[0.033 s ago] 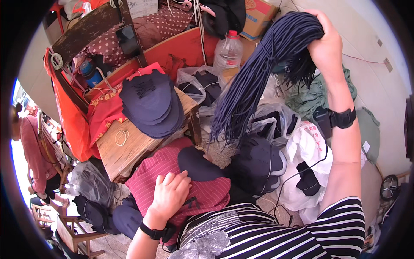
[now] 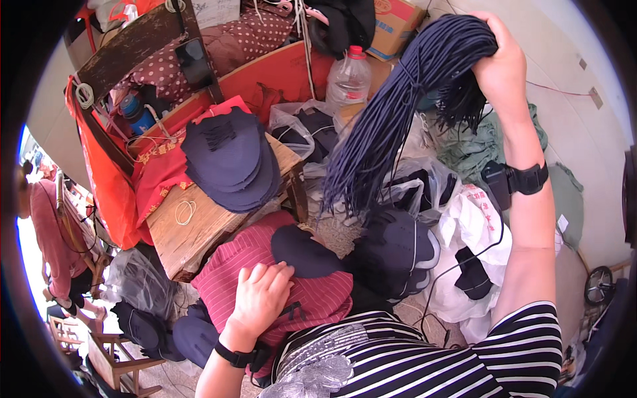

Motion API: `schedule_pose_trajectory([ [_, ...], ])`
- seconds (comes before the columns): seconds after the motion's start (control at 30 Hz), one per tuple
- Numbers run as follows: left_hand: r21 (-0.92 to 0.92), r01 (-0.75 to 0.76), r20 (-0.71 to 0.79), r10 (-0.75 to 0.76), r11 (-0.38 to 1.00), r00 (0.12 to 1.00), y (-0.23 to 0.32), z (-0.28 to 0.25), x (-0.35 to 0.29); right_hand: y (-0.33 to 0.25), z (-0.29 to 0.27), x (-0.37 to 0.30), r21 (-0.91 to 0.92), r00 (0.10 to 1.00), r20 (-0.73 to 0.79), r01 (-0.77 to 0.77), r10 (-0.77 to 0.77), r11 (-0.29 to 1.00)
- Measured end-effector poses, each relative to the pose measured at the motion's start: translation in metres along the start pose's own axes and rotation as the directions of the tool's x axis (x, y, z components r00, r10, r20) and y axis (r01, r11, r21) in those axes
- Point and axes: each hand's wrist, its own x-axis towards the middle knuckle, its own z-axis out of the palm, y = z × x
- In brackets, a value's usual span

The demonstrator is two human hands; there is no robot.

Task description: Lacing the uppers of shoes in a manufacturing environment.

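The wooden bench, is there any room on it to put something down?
Yes: the wooden bench has bare wood between the red cloth, the dark blue stack and the near edge, around a string loop. Another narrow strip lies between the stack and the bench's right edge. Crowded: where the stack lies, and the floor around the dark bundle.

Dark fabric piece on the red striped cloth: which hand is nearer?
Left. The left hand rests with its fingertips at the lower-left edge of the dark fabric piece; the right hand is raised up to the right, gripping dark cords.
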Motion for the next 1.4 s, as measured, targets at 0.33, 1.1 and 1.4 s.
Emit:
schedule_pose_trajectory([
  [0.33,0.041,0.014,-0.104,-0.01,0.999,0.995,0.006,0.013,0.021,0.013,0.011,-0.05,-0.047,1.0,0.029,0.009,-0.008,0.999],
  [1.1,0.037,0.558,-0.819,-0.295,0.829,0.492,-0.043,-0.061,-0.068,0.168,-0.057,-0.464,-0.452,0.177,0.844,-0.275,0.506,0.849],
  [1.4,0.247,0.71,-0.89,-0.136,0.659,0.436,0.006,-0.064,-0.113,0.187,0.028,-0.337,-0.372,0.393,0.764,-0.38,0.512,0.847],
])
